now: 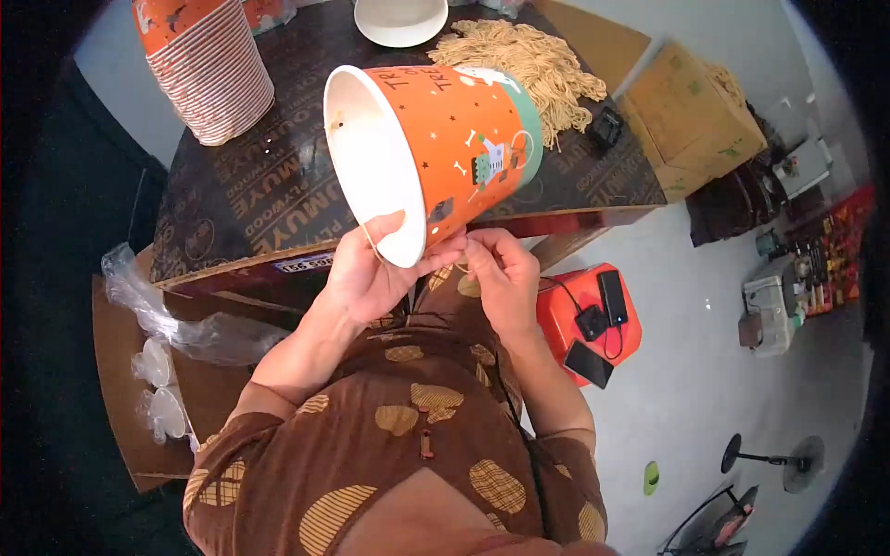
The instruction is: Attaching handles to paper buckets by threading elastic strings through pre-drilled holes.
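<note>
A large orange paper bucket (473, 139) with a green base band and cartoon prints lies tilted on its side above the table edge, its white inside facing left. My left hand (357, 273) grips its lower rim, thumb inside the mouth and fingers beneath. A thin tan cord (374, 243) runs by the left thumb at the rim. Close under the bucket wall, my right hand (505, 278) pinches what looks like the cord between thumb and forefinger, next to the left fingertips. On the far rim side there is a small hole.
On the dark plywood table (222, 204) stand a stack of nested orange buckets (209, 74), a white bowl-like container (400, 23) and a heap of tan cords (519, 65). Right, a cardboard box (691, 120) and a red stool (565, 320) with devices. Plastic-wrapped items (167, 412) lie lower left.
</note>
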Available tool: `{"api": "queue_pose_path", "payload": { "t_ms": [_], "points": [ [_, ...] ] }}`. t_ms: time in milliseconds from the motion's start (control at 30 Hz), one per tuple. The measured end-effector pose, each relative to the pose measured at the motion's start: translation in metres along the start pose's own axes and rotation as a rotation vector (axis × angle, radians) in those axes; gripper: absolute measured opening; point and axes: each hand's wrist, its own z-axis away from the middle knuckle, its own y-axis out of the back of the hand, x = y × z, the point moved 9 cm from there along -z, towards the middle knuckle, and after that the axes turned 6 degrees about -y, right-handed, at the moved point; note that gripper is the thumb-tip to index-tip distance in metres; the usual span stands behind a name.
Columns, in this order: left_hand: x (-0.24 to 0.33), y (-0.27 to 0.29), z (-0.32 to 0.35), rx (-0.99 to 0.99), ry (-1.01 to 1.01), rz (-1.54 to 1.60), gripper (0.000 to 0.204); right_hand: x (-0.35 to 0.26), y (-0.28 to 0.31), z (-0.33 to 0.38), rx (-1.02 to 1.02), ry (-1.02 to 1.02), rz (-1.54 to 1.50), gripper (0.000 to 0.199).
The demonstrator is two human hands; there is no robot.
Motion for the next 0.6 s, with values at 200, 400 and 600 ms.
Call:
{"api": "queue_pose_path", "payload": {
  "t_ms": [200, 400, 600],
  "points": [
    [0.003, 0.007, -0.001, -0.005, -0.007, -0.006, 0.054, -0.005, 0.005, 0.001, 0.047, 0.01, -0.016, 0.01],
    [-0.002, 0.001, 0.0, -0.038, 0.041, 0.022, 0.056, -0.009, 0.006, 0.003, 0.094, 0.004, -0.108, 0.005],
    [0.0, -0.003, -0.001, -0.019, 0.022, 0.019, 0.052, 0.003, -0.001, 0.002, 0.07, -0.077, -0.04, 0.006]
  ]
}}
